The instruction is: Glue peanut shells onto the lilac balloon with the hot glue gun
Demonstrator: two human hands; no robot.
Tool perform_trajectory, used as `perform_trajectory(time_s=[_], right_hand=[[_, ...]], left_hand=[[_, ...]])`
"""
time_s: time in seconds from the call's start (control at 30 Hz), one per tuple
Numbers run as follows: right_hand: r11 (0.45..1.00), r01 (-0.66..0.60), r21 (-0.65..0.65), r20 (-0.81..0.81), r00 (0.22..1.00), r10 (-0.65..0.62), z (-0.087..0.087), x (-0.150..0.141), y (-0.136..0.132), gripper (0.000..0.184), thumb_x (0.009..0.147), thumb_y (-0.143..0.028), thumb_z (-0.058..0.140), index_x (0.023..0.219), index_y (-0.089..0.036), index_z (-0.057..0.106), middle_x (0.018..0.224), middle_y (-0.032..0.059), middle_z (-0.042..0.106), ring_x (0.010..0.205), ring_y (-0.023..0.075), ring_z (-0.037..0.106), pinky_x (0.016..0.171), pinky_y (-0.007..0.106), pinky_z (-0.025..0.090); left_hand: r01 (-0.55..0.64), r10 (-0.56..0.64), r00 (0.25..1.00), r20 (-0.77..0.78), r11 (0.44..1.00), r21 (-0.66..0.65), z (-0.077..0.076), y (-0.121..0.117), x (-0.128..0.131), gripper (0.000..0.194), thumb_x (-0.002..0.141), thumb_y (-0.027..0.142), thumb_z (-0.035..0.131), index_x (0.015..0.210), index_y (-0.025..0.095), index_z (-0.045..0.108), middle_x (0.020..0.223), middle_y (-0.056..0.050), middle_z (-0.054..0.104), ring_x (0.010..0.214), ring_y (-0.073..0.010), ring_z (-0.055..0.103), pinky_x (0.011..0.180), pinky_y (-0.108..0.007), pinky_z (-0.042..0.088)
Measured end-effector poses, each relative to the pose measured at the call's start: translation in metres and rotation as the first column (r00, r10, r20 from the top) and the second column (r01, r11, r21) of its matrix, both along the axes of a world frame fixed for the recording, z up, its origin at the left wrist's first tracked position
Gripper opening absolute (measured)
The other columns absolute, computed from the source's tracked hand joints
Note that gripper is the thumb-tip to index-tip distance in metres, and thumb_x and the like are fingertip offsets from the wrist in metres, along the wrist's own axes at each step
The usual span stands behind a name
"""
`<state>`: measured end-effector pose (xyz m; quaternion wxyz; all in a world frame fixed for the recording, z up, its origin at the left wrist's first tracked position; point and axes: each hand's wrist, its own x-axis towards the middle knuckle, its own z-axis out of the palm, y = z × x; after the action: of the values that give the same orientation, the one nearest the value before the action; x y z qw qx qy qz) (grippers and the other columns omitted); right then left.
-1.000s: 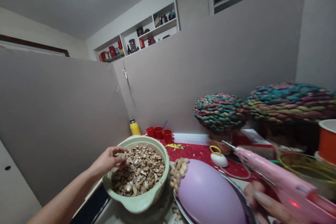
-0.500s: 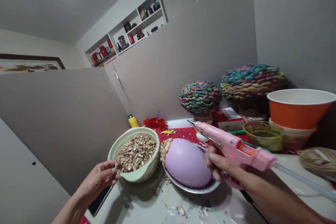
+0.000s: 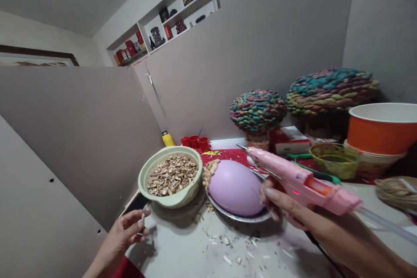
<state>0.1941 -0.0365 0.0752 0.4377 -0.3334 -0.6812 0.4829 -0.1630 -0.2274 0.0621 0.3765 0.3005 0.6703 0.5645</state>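
Plainly, the purple balloon lies on its side in a shallow metal dish, with a cluster of peanut shells covering its left end and the rest of its skin smooth and bare. Off its right end, my right hand has its fingers closed round a pink glue gun, whose metal nozzle points left above the balloon and whose small red light glows. My fingertips overlap the balloon's right edge in the view, and I cannot tell whether they touch it. Well apart from the balloon, to its left and nearer to me, my left hand pinches a small pale shell piece between thumb and fingers. Just left of the balloon sits a pale green colander, holding a broad heap of loose shells. Behind the balloon and a little left are three red cups, one with a blue stick in it, and left of them a yellow bottle. Right of the balloon and farther back, a see-through yellowish bowl stands beside an orange tub; what the tub holds, I can't see. Nearer me than the balloon, crumbs and white slivers litter the pale tabletop.
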Motion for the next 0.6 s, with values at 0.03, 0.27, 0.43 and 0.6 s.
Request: perform_trajectory(time_s=[0.03,0.27,0.43,0.6], right_hand=[[1.000,-0.024,-0.007,0.001,1.000,0.024,-0.002,0.000,0.001,0.042,0.082,-0.065,0.059,0.075,-0.024,0.065,0.068,0.0030,0.063,0.063,0.0218,0.058,0.059,0.030,0.048],[0.998,-0.021,-0.054,0.016,1.000,0.022,-0.011,-0.004,0.009,0.042,0.079,-0.064,0.062,0.077,-0.023,0.065,0.063,0.0035,0.061,0.057,0.0215,0.055,0.051,0.031,0.044],[0.979,-0.177,-0.102,-0.041,0.984,0.174,-0.005,0.001,0.002,0.036,0.089,-0.057,0.057,0.084,-0.021,0.061,0.064,0.0011,0.060,0.058,0.0171,0.052,0.053,0.026,0.041],[0.923,-0.363,-0.126,-0.163,0.926,0.342,0.004,-0.002,-0.017,0.033,0.089,-0.052,0.060,0.087,-0.019,0.059,0.070,-0.0003,0.056,0.059,0.0131,0.050,0.057,0.024,0.045]], left_hand=[[-0.008,0.008,1.000,0.002,1.000,0.004,-0.004,0.000,0.000,0.035,0.059,0.032,0.090,0.090,0.020,0.078,0.087,-0.005,0.073,0.065,-0.0140,0.064,0.063,-0.025,0.052],[0.053,-0.052,0.992,0.116,0.999,0.002,-0.016,0.000,0.021,0.038,0.062,0.035,0.089,0.093,0.016,0.078,0.098,-0.010,0.072,0.063,-0.0119,0.062,0.058,-0.022,0.049],[0.254,-0.257,0.916,0.308,0.966,0.049,-0.007,0.009,0.059,0.035,0.066,0.032,0.086,0.095,0.016,0.076,0.101,-0.011,0.073,0.057,-0.0088,0.060,0.054,-0.020,0.049],[0.515,-0.515,0.724,0.459,0.846,0.137,-0.008,0.039,0.103,0.030,0.069,0.028,0.084,0.096,0.016,0.075,0.096,-0.011,0.075,0.056,-0.0125,0.066,0.052,-0.021,0.052]])
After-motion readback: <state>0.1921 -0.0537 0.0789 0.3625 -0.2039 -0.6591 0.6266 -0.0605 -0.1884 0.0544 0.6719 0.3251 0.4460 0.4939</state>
